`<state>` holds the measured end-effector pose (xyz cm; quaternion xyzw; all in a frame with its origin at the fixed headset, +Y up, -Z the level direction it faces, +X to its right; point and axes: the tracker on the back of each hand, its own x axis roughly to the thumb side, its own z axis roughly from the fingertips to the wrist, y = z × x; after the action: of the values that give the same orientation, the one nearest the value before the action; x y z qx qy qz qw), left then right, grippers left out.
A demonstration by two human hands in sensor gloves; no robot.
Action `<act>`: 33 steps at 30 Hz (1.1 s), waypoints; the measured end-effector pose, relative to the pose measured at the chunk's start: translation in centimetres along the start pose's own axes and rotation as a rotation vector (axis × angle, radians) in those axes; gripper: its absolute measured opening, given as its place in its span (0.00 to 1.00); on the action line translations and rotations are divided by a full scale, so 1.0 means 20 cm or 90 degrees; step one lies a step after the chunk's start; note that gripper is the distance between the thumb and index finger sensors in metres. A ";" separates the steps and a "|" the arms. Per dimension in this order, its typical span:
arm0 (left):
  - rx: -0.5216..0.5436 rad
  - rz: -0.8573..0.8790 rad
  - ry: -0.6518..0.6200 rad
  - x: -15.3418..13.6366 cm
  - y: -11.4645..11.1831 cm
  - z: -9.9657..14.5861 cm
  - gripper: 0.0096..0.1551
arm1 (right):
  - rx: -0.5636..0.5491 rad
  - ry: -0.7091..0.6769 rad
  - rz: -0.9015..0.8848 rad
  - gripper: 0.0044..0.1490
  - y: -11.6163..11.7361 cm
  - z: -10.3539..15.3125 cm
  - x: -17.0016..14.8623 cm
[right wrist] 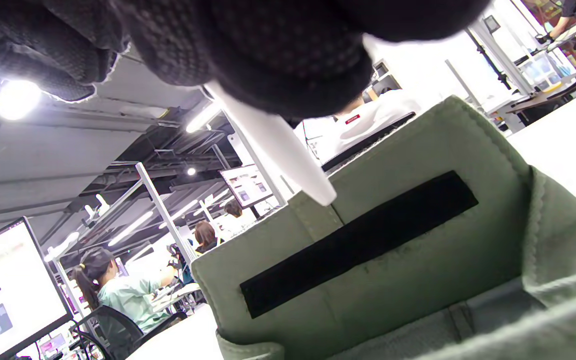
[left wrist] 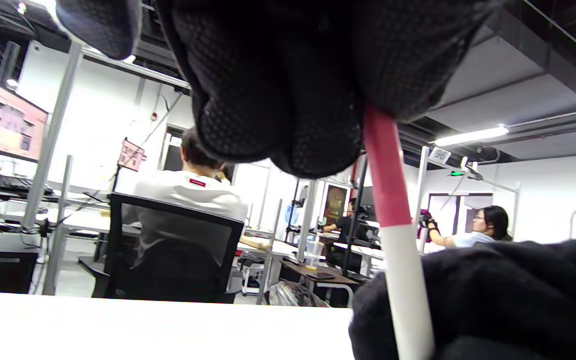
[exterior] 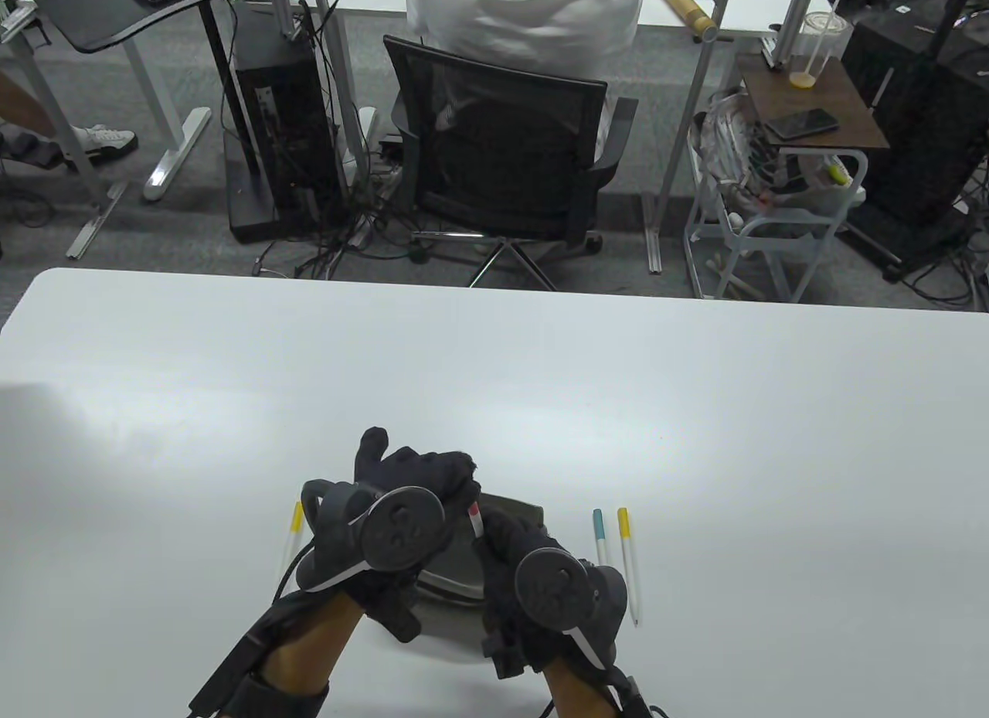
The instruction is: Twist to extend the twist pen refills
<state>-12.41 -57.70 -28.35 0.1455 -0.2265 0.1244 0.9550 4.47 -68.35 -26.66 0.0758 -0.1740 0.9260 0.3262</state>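
Two hands in black sensor gloves meet over a white counter [exterior: 695,409], holding one slim twist pen between them. The pen has a white plastic barrel and a red cap end [exterior: 474,519]. The left hand [exterior: 409,478] grips the red end with its fingers [left wrist: 278,100] curled over it; the right hand [exterior: 525,552] clenches the white barrel lower down. In the right wrist view, the pen's tapered white tip [right wrist: 318,190] pokes out below the gloved fingers [right wrist: 268,45], and no refill point shows at the tip, so by my judgement the twist is not yet finished.

Beneath the hands lies a soft grey-green fabric pouch [exterior: 510,517] with a black fastening strip [right wrist: 358,240] inside its flap. Three more pens rest on the counter: a yellow-capped white pen [exterior: 292,536] just left of the hands, and a teal-capped white pen [exterior: 599,536] beside another yellow-capped white pen [exterior: 629,563] on the right.

The pen looks light, stiff and smooth — likely to slip in gloves unless pinched firmly. It probably handles best gripped on both sides of the colour seam, one hand on each half, turned in opposite directions without bending the thin barrel.

No readable writing appears on the pens or pouch. A small red label on a seated person's white shirt [exterior: 525,15] beyond the counter is too small to read.
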 end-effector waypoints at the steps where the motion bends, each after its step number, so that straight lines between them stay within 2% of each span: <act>1: 0.001 0.001 -0.003 0.00 0.00 0.00 0.23 | 0.001 -0.001 0.000 0.28 0.00 0.00 0.00; 10: -0.008 -0.003 -0.045 0.02 -0.01 0.01 0.23 | 0.006 0.001 -0.002 0.28 0.01 0.00 0.01; 13: 0.008 -0.004 -0.064 0.02 -0.03 0.02 0.24 | 0.009 0.004 -0.006 0.28 0.00 0.00 0.01; 25: 0.018 0.047 -0.065 -0.04 -0.09 0.03 0.25 | 0.017 0.015 0.001 0.28 0.02 -0.01 -0.01; 31: 0.023 0.037 -0.025 -0.18 -0.17 0.12 0.38 | 0.015 0.030 0.016 0.28 0.01 -0.01 -0.04; 33: 0.006 -0.017 0.009 -0.27 -0.22 0.17 0.40 | 0.011 0.039 0.007 0.28 0.00 -0.02 -0.05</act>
<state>-17.10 -63.82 -28.94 0.1522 -0.2170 0.1135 0.9575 5.19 -68.79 -27.24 0.0492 -0.1565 0.9312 0.3255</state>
